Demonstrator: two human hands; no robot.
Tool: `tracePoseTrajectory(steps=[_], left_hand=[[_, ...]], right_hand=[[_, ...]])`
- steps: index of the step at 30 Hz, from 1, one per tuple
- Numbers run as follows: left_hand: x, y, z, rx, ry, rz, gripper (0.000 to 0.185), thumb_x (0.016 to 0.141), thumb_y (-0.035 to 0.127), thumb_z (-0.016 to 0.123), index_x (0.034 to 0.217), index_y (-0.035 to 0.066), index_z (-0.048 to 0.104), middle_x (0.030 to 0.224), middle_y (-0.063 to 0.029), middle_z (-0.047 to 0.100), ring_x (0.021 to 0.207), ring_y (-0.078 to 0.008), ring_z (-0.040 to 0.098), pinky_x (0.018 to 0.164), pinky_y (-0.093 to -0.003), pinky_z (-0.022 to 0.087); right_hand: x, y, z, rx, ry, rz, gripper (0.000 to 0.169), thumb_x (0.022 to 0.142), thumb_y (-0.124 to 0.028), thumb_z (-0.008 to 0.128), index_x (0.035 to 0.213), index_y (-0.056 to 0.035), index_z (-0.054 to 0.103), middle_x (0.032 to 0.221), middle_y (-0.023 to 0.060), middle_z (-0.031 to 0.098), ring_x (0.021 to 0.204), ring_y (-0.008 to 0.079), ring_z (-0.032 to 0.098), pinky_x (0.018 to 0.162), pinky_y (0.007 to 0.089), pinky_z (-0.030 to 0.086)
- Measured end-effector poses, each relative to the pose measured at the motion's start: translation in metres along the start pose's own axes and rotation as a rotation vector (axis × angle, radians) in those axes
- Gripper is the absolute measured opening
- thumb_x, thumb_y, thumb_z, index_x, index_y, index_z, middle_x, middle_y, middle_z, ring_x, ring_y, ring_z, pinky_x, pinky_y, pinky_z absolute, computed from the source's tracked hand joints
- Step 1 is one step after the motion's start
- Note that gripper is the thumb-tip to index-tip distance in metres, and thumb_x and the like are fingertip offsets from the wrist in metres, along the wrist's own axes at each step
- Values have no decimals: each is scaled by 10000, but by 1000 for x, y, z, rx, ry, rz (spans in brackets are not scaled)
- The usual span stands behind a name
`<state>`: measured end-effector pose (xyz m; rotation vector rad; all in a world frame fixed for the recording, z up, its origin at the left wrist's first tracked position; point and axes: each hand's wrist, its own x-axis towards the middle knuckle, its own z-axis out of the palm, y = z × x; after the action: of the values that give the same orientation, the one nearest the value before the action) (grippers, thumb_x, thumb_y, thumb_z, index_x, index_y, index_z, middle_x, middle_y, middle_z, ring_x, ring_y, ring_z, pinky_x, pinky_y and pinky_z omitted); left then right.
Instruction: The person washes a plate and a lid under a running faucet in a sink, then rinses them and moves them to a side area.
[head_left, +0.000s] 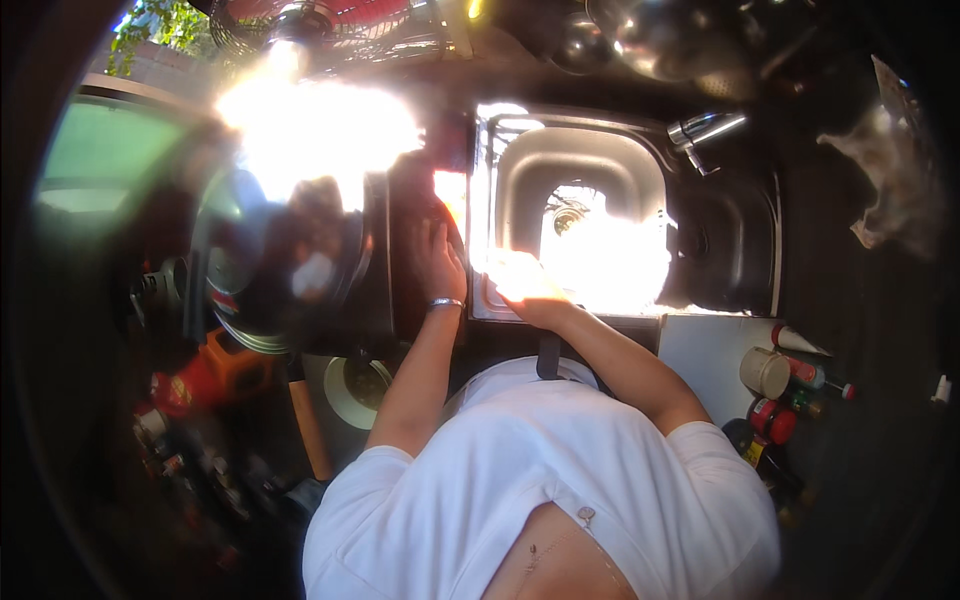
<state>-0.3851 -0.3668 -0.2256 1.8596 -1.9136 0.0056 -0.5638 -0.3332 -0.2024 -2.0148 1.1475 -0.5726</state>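
Observation:
My left hand (441, 259), with a bracelet at the wrist, lies against a dark red surface (426, 300) just left of the sink. Its fingers point away from me, and shade hides what is under them. My right hand (529, 285) is over the near left rim of the steel sink (581, 139), strongly lit by sunlight. Glare hides its fingers and whether anything is in them. The round drain (568, 220) shows in the bright basin, to the far right of that hand. A chrome faucet (701, 131) stands at the sink's back right.
A second basin (720, 247) adjoins on the right. Bottles and a white jar (763, 373) stand at the near right. Left are a large round lid or pan (255, 341), an orange object (236, 367), a wooden handle (309, 427) and a pale bucket (341, 397). A fan (345, 37) stands behind.

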Motion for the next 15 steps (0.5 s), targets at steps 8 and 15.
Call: tracePoseTrajectory(steps=[8, 15], left_hand=[[186, 16, 77, -33, 320, 9, 102, 767, 127, 566, 855, 77, 573, 867, -134, 549, 799, -323, 530, 685, -421, 441], [160, 36, 70, -54, -93, -7, 202, 751, 246, 610, 841, 76, 547, 864, -135, 534, 835, -327, 523, 687, -410, 443]], right_hand=[[-121, 173, -53, 987, 659, 387, 296, 897, -172, 413, 1137, -4, 459, 1097, 90, 511, 1006, 210, 491, 889, 322, 404], [-169, 202, -171, 129, 886, 546, 266, 860, -55, 448, 1117, -5, 492, 1121, 109, 529, 1035, 188, 508, 903, 282, 387]])
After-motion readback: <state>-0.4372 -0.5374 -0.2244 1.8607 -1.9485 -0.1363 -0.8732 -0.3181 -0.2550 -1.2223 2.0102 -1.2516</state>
